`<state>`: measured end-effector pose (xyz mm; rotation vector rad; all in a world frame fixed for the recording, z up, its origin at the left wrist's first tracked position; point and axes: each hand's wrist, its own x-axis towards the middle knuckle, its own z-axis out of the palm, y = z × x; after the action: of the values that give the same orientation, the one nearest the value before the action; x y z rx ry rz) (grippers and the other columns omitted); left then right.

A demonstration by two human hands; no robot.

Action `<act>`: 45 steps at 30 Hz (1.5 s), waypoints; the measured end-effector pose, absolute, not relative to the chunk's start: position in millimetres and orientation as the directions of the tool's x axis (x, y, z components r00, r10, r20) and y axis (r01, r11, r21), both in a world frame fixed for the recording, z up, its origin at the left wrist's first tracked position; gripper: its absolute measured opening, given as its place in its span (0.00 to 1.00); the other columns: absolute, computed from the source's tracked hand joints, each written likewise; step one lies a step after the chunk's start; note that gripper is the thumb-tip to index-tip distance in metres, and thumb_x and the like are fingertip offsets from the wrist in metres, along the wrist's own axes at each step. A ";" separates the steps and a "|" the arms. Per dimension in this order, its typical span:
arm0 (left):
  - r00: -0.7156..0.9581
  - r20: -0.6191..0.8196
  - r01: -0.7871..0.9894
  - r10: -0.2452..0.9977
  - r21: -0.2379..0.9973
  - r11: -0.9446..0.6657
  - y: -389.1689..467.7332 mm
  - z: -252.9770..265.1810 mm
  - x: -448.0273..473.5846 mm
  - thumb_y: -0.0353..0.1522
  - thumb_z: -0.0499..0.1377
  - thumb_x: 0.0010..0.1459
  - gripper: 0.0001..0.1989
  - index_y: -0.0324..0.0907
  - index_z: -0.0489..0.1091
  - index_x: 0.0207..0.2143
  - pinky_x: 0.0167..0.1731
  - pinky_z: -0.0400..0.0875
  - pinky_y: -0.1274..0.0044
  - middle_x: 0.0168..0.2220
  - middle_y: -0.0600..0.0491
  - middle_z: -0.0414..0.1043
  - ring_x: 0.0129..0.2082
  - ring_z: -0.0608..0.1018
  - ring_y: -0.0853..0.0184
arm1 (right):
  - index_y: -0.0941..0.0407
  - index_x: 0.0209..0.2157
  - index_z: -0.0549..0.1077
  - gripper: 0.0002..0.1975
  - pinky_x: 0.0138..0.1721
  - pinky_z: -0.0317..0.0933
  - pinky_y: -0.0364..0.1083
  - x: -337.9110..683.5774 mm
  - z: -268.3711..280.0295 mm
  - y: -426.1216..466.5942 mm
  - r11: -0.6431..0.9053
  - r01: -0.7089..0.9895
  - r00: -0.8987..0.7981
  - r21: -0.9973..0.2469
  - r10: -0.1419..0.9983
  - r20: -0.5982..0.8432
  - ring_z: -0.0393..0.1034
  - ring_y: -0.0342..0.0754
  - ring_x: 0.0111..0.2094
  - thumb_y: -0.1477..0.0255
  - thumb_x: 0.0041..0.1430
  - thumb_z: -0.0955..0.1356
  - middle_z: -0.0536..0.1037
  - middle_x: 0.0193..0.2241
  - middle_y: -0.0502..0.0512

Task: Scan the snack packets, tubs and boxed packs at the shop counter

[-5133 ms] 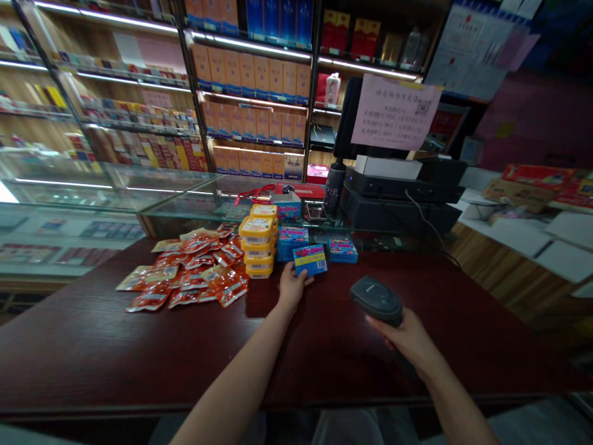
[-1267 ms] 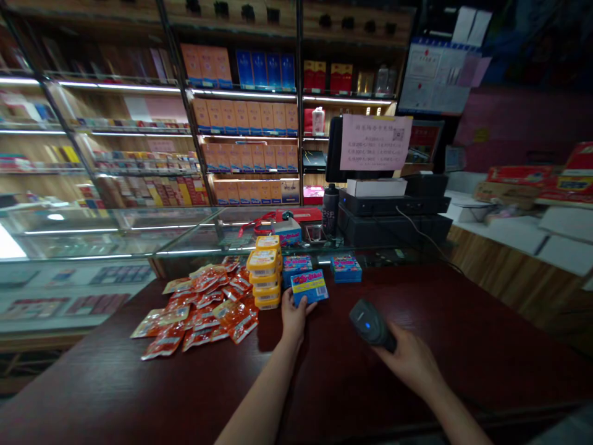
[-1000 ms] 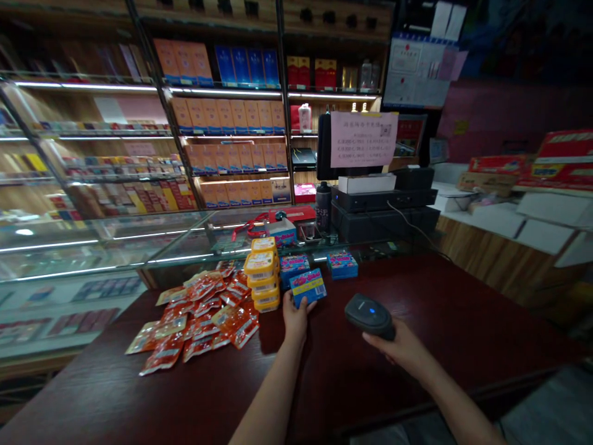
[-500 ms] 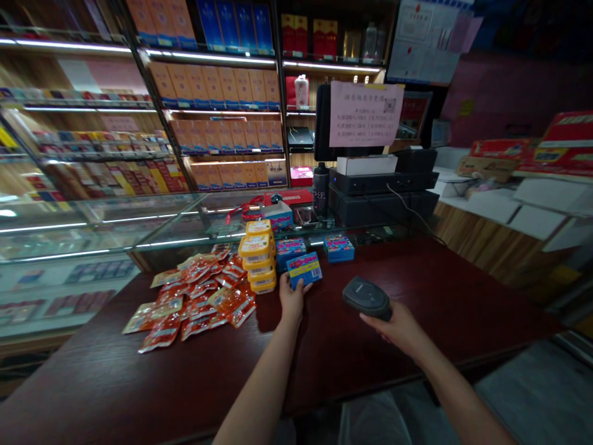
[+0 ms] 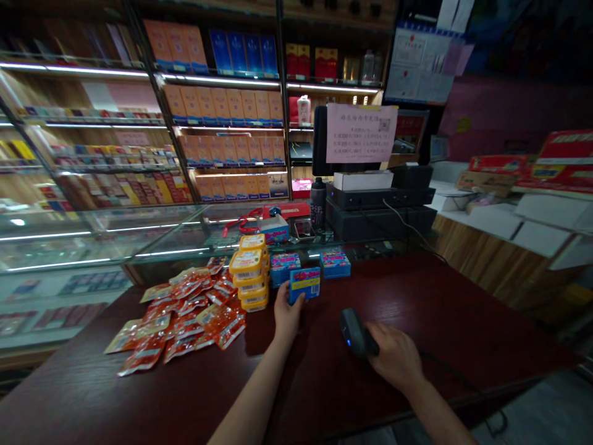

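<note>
My left hand (image 5: 288, 312) grips a small blue box (image 5: 304, 285) by its lower left corner, its barcode side turned toward me. In my right hand (image 5: 393, 355) is a dark handheld barcode scanner (image 5: 354, 332), a blue light showing on it, its head angled to the left. Just behind the held box stands a stack of similar blue boxes (image 5: 282, 270), and another stack (image 5: 335, 263) sits a little to its right. Yellow-lidded tubs (image 5: 252, 285) are piled left of my left hand. Farther left, several orange-red sachets (image 5: 185, 315) lie in a loose heap.
All this rests on a dark red-brown table (image 5: 185, 402). Behind it are a glass counter (image 5: 167, 235), a black bottle (image 5: 317, 203) and a monitor with a pink paper sign (image 5: 361, 133). The scanner's cable (image 5: 456, 374) trails over the table's right side.
The barcode scanner has turned from lying sideways to pointing more toward the left, and its blue light now shows. The held box is now more upright. The whole view has shifted slightly.
</note>
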<state>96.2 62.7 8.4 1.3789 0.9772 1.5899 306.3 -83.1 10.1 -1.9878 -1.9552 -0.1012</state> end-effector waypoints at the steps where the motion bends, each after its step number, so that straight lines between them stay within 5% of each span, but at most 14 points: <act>1: -0.080 0.437 0.002 0.896 0.899 -0.438 65.0 13.9 98.5 0.35 0.62 0.49 0.18 0.42 0.65 0.43 0.44 0.72 0.69 0.41 0.50 0.73 0.40 0.76 0.63 | 0.55 0.46 0.71 0.21 0.44 0.57 0.45 307.5 6.6 -82.5 0.015 0.981 0.044 -0.193 0.954 0.298 0.70 0.50 0.43 0.79 0.49 0.63 0.77 0.39 0.56; 6: 0.068 0.621 0.429 0.781 0.689 -0.585 82.6 54.3 118.5 0.33 0.56 0.56 0.10 0.43 0.68 0.41 0.43 0.68 0.73 0.38 0.51 0.73 0.40 0.75 0.64 | 0.54 0.45 0.72 0.21 0.43 0.57 0.45 309.7 3.6 -80.0 0.008 0.968 0.071 -0.251 0.950 0.305 0.70 0.50 0.41 0.79 0.47 0.64 0.77 0.39 0.54; 9: 0.323 0.610 0.657 0.723 0.405 -0.636 95.9 78.8 134.6 0.31 0.54 0.57 0.09 0.44 0.68 0.41 0.43 0.65 0.72 0.39 0.49 0.72 0.43 0.72 0.62 | 0.55 0.45 0.71 0.20 0.44 0.57 0.45 310.4 3.6 -79.1 0.002 0.963 0.083 -0.268 0.948 0.308 0.70 0.50 0.42 0.78 0.48 0.64 0.77 0.39 0.54; 12: 0.541 0.548 0.709 0.638 0.111 -0.696 110.1 90.1 153.5 0.32 0.52 0.59 0.11 0.45 0.69 0.43 0.46 0.61 0.68 0.41 0.46 0.70 0.46 0.69 0.58 | 0.55 0.45 0.71 0.19 0.44 0.57 0.45 311.6 1.4 -78.7 0.006 0.965 0.080 -0.263 0.946 0.315 0.70 0.50 0.41 0.78 0.49 0.65 0.77 0.39 0.54; 16: 0.661 0.451 0.687 0.600 -0.043 -0.725 129.1 79.6 179.7 0.30 0.49 0.61 0.12 0.45 0.71 0.41 0.45 0.60 0.68 0.40 0.44 0.71 0.45 0.69 0.59 | 0.54 0.45 0.71 0.19 0.44 0.57 0.45 312.4 0.2 -78.9 0.012 0.968 0.072 -0.250 0.943 0.325 0.70 0.49 0.41 0.77 0.49 0.65 0.77 0.40 0.54; 22: 0.649 0.405 0.689 0.644 0.044 -0.723 142.3 52.2 194.1 0.32 0.57 0.57 0.10 0.44 0.72 0.41 0.49 0.59 0.66 0.43 0.46 0.72 0.49 0.67 0.58 | 0.53 0.44 0.72 0.20 0.43 0.57 0.44 312.2 2.9 -79.1 0.003 0.969 0.077 -0.246 0.945 0.317 0.70 0.49 0.41 0.78 0.47 0.64 0.77 0.40 0.53; 26: 0.422 0.528 0.740 0.737 0.270 -0.617 141.5 42.3 183.5 0.35 0.62 0.52 0.13 0.43 0.73 0.41 0.49 0.61 0.67 0.50 0.45 0.68 0.51 0.67 0.56 | 0.52 0.45 0.72 0.20 0.43 0.56 0.45 312.0 4.8 -78.1 -0.019 0.961 0.099 -0.276 0.955 0.278 0.70 0.49 0.40 0.77 0.49 0.63 0.77 0.39 0.53; 31: 0.172 0.484 0.714 0.858 0.539 -0.447 149.9 32.0 175.9 0.28 0.60 0.53 0.07 0.38 0.74 0.37 0.43 0.65 0.74 0.38 0.47 0.71 0.39 0.72 0.64 | 0.52 0.45 0.71 0.20 0.44 0.56 0.46 312.4 6.0 -77.0 -0.026 0.955 0.101 -0.295 0.965 0.242 0.69 0.49 0.41 0.77 0.48 0.64 0.77 0.40 0.53; 45: 0.251 0.504 0.718 0.827 0.476 -0.508 143.8 32.9 185.4 0.26 0.56 0.54 0.10 0.39 0.74 0.38 0.44 0.66 0.74 0.40 0.47 0.70 0.40 0.72 0.65 | 0.53 0.46 0.71 0.19 0.45 0.56 0.45 315.8 0.6 -76.8 0.010 0.953 0.073 -0.303 0.963 0.260 0.69 0.50 0.42 0.76 0.49 0.64 0.77 0.40 0.54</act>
<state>185.4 143.8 32.9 2.3632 1.4729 1.0986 315.8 -76.8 0.6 -1.9629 -1.8991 0.0334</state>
